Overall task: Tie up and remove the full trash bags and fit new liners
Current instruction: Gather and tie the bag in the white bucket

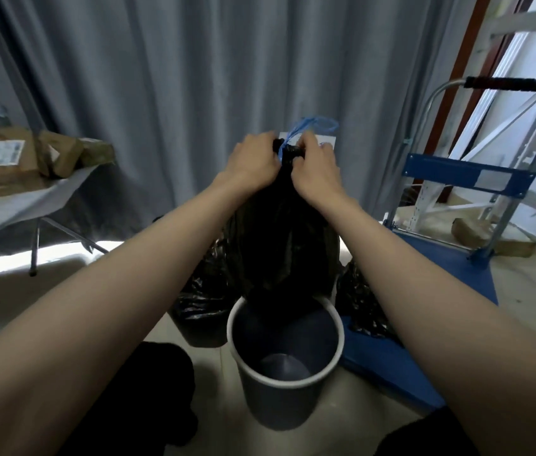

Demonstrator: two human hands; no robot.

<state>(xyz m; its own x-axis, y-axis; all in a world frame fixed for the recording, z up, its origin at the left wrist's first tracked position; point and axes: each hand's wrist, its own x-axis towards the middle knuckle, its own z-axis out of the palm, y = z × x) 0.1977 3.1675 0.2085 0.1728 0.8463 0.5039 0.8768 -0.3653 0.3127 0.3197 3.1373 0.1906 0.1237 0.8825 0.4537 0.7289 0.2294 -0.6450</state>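
A full black trash bag [279, 238] hangs lifted above a grey round bin [284, 383] with a white rim; its bottom hangs just over the bin's mouth. My left hand [253, 159] and my right hand [316, 162] both grip the gathered neck of the bag at its top. A blue drawstring [312, 125] loops up out of the neck between my hands. The bin's inside looks bare, with no liner.
Two other bins lined with black bags stand behind, one on the left [201, 301] and one on the right [365, 304]. A blue platform trolley [424, 324] sits to the right. A folding table [23, 199] with cardboard parcels stands at left. Grey curtains hang behind.
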